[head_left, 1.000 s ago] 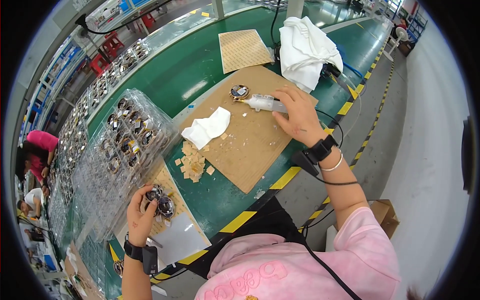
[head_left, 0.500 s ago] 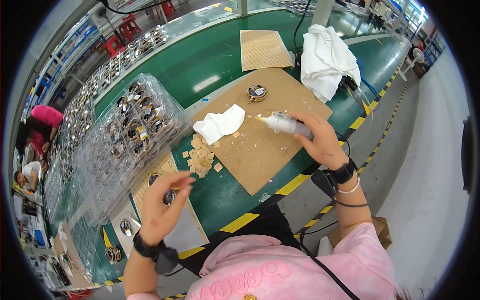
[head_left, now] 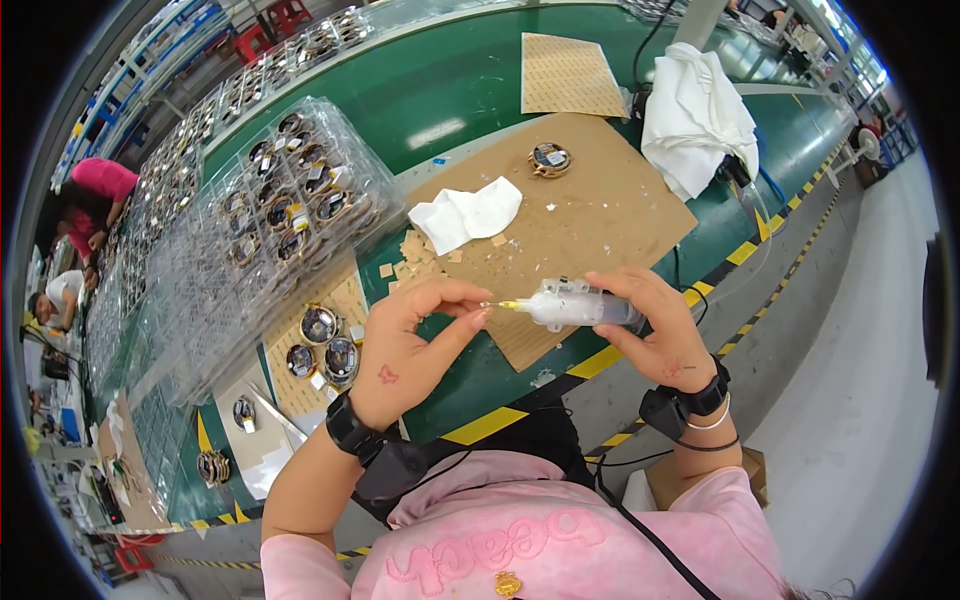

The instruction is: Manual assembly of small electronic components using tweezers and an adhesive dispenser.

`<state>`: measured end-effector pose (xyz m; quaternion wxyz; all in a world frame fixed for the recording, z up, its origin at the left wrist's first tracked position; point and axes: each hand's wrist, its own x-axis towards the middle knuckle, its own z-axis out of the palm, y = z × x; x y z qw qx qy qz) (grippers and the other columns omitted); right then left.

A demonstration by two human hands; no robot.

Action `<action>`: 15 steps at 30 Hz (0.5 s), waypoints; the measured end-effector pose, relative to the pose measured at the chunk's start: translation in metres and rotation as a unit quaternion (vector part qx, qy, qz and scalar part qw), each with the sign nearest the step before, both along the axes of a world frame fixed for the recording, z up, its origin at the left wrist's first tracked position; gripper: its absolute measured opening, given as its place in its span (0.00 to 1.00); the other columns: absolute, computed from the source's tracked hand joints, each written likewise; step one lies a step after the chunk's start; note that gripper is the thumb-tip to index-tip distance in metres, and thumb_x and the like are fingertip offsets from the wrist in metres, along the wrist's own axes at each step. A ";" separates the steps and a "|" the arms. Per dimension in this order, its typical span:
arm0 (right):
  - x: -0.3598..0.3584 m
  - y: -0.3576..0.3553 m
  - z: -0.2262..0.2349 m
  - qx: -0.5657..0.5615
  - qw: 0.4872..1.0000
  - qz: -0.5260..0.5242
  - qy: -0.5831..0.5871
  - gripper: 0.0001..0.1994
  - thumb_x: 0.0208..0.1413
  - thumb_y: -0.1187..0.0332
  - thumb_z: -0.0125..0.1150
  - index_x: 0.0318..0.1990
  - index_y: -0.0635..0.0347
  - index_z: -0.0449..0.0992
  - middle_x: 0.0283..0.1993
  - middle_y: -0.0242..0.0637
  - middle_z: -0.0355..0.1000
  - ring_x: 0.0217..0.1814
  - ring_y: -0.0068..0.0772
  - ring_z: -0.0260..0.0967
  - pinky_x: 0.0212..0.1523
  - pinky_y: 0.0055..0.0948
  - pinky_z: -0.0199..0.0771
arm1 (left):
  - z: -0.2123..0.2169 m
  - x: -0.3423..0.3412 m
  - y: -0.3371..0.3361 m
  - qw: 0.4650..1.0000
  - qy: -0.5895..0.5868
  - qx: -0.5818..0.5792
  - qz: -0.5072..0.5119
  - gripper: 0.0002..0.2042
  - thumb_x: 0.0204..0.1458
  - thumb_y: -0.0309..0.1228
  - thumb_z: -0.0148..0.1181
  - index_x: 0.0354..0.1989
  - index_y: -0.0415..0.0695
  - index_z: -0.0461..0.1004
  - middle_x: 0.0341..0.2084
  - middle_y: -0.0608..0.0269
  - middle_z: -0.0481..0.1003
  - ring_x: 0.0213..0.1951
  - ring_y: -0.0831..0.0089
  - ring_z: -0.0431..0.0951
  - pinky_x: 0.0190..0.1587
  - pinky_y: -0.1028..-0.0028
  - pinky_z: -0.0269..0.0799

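Right hand (head_left: 655, 325) at centre frame, fingers wrapped tight round a clear syringe (head_left: 580, 305), barrel level and yellow tip (head_left: 507, 304) aimed left, a grip that looks made for steadying the nozzle. Left hand (head_left: 410, 345) comes up to meet it, thumb and forefinger pinched together right at that tip; whether they hold some tiny bit or just touch the nozzle is too small to tell. Both hands hover above the near edge of the counter (head_left: 470, 90), over the lower corner of a brown board (head_left: 600, 215) that likely serves as a work mat sparing the green surface. On the board, upper middle, sits one round part (head_left: 549, 159), well apart from the hands. A crumpled white wipe (head_left: 465, 213) lies at the board's left edge, within easy reach, with small tan scraps (head_left: 415, 255) scattered just beside it. Left of the hands, three more round parts (head_left: 322, 345) rest on a tan sheet, near the left wrist. Behind them, clear plastic trays (head_left: 270, 215) stacked and filled with the same round parts run to the upper left. At upper right a heap of white cloth (head_left: 695, 115) sits on the counter, and beside it a dotted tan sheet (head_left: 570, 75). Far left, other people (head_left: 90, 190) bend over the same line.
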<state>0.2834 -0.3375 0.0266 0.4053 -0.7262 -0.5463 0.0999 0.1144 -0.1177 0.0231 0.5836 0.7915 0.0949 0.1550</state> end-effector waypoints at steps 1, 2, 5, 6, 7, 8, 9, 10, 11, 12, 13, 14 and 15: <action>-0.001 0.001 -0.001 -0.001 1.000 0.006 0.002 0.26 0.42 0.80 0.64 0.53 0.58 0.71 0.46 0.42 0.71 0.47 0.44 0.68 0.48 0.32 0.68 | -0.002 -0.001 0.000 1.000 0.002 -0.001 0.006 0.09 0.52 0.20 0.57 0.42 0.36 0.74 0.35 0.60 0.74 0.36 0.75 0.75 0.43 0.76 0.70; -0.001 0.002 -0.002 -0.003 1.000 0.009 -0.006 0.26 0.41 0.80 0.64 0.53 0.58 0.71 0.46 0.42 0.71 0.47 0.43 0.68 0.48 0.31 0.68 | -0.006 -0.002 0.000 1.000 -0.010 0.003 0.014 0.08 0.51 0.21 0.58 0.40 0.37 0.74 0.33 0.61 0.75 0.34 0.75 0.76 0.41 0.76 0.71; -0.003 0.005 -0.005 -0.008 1.000 0.018 -0.020 0.26 0.41 0.80 0.65 0.52 0.58 0.71 0.46 0.42 0.71 0.47 0.43 0.68 0.48 0.31 0.68 | -0.014 -0.004 0.001 0.999 -0.033 0.010 0.033 0.07 0.50 0.22 0.60 0.37 0.39 0.75 0.28 0.63 0.77 0.31 0.76 0.77 0.37 0.78 0.71; -0.003 0.006 -0.006 -0.010 1.000 0.019 -0.016 0.26 0.41 0.80 0.65 0.52 0.58 0.71 0.46 0.42 0.71 0.47 0.43 0.68 0.47 0.31 0.68 | -0.017 -0.005 0.001 0.999 -0.032 0.016 0.033 0.05 0.51 0.23 0.59 0.36 0.38 0.75 0.28 0.63 0.76 0.30 0.76 0.76 0.36 0.78 0.71; -0.003 0.007 -0.007 -0.013 1.000 0.019 -0.012 0.26 0.40 0.80 0.65 0.52 0.58 0.71 0.46 0.42 0.71 0.47 0.43 0.68 0.47 0.31 0.68 | -0.018 -0.006 0.001 0.999 -0.030 0.021 0.034 0.04 0.52 0.23 0.58 0.35 0.38 0.74 0.27 0.63 0.76 0.29 0.76 0.76 0.35 0.78 0.70; -0.004 0.007 -0.007 -0.016 1.000 0.019 -0.008 0.26 0.40 0.80 0.65 0.52 0.58 0.71 0.46 0.42 0.71 0.47 0.43 0.68 0.47 0.31 0.69 | -0.019 -0.007 0.001 0.999 -0.029 0.027 0.034 0.03 0.52 0.24 0.58 0.33 0.38 0.74 0.27 0.63 0.75 0.28 0.76 0.75 0.34 0.78 0.70; -0.004 0.008 -0.008 -0.016 1.000 0.022 -0.008 0.26 0.40 0.80 0.65 0.52 0.58 0.71 0.46 0.42 0.71 0.47 0.43 0.68 0.47 0.31 0.69 | -0.018 -0.008 0.001 0.999 -0.029 0.026 0.036 0.03 0.52 0.24 0.58 0.33 0.38 0.74 0.27 0.63 0.75 0.28 0.76 0.75 0.34 0.78 0.70; -0.004 0.008 -0.009 -0.019 1.000 0.018 -0.015 0.26 0.40 0.80 0.65 0.52 0.58 0.71 0.46 0.42 0.71 0.47 0.43 0.68 0.47 0.31 0.69 | -0.017 -0.010 0.000 0.998 -0.014 0.012 0.055 0.03 0.53 0.24 0.57 0.33 0.38 0.73 0.27 0.63 0.75 0.28 0.76 0.75 0.34 0.78 0.70; -0.004 0.008 -0.010 -0.021 0.999 0.014 -0.023 0.26 0.40 0.80 0.65 0.52 0.58 0.71 0.46 0.42 0.71 0.47 0.43 0.68 0.47 0.31 0.69 | -0.016 -0.011 -0.002 0.997 0.001 -0.003 0.074 0.03 0.53 0.24 0.56 0.32 0.38 0.73 0.26 0.62 0.74 0.28 0.76 0.75 0.33 0.78 0.69; -0.004 0.008 -0.010 -0.024 0.999 0.010 -0.030 0.26 0.40 0.80 0.65 0.52 0.58 0.72 0.46 0.43 0.71 0.47 0.43 0.69 0.47 0.31 0.69 | -0.015 -0.011 -0.002 0.995 0.016 -0.017 0.092 0.03 0.54 0.24 0.55 0.31 0.38 0.72 0.26 0.62 0.74 0.27 0.76 0.74 0.33 0.77 0.69; -0.003 0.008 -0.011 -0.024 0.999 0.010 -0.030 0.26 0.40 0.80 0.65 0.52 0.58 0.72 0.46 0.43 0.71 0.47 0.43 0.69 0.47 0.31 0.69 | -0.016 -0.013 0.000 0.995 0.017 -0.018 0.093 0.03 0.54 0.24 0.55 0.31 0.38 0.72 0.26 0.62 0.74 0.27 0.76 0.74 0.33 0.77 0.69; -0.002 0.008 -0.011 -0.023 0.999 0.001 -0.028 0.26 0.40 0.80 0.65 0.52 0.58 0.71 0.46 0.43 0.71 0.46 0.43 0.69 0.47 0.31 0.69 | -0.018 -0.016 0.005 0.994 0.019 -0.010 0.110 0.03 0.54 0.25 0.55 0.31 0.38 0.72 0.25 0.62 0.73 0.27 0.76 0.74 0.33 0.77 0.69; -0.001 0.007 -0.011 -0.021 0.999 -0.008 -0.026 0.26 0.40 0.80 0.65 0.52 0.58 0.71 0.46 0.43 0.71 0.46 0.43 0.69 0.47 0.31 0.69 | -0.020 -0.020 0.011 0.992 0.021 -0.002 0.128 0.04 0.54 0.25 0.55 0.31 0.38 0.71 0.25 0.61 0.73 0.27 0.76 0.74 0.33 0.77 0.69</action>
